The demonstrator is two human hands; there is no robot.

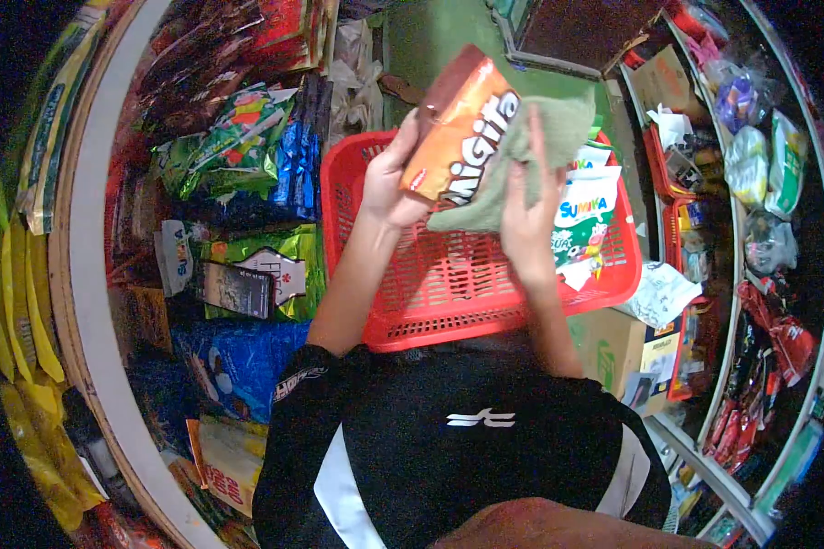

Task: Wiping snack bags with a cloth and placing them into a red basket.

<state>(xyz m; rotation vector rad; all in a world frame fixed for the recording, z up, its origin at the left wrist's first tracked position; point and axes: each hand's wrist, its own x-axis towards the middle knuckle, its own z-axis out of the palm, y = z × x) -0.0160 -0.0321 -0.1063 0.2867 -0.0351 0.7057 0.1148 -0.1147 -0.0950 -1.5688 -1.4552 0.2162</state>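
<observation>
An orange and brown snack packet (463, 130), with large white lettering, is gripped along its left side by my left hand (395, 175). My right hand (530, 199) presses a pale green cloth (556, 130) against the packet's right side, its fingers spread over the fabric. Both hands are above a red plastic basket (419, 288) with slotted walls. At the basket's right end, several white and green Sumika packets (586, 206) stand partly behind my right hand and forearm. The slotted floor shows between my forearms.
Shelves with green packets (233, 144) and blue packets (295, 165) line the left side. A dark box (237, 288) lies on a bright green bag. On the right are a cardboard box (611, 350) and shelves of wrapped goods (748, 165). Green floor (432, 41) shows beyond the basket.
</observation>
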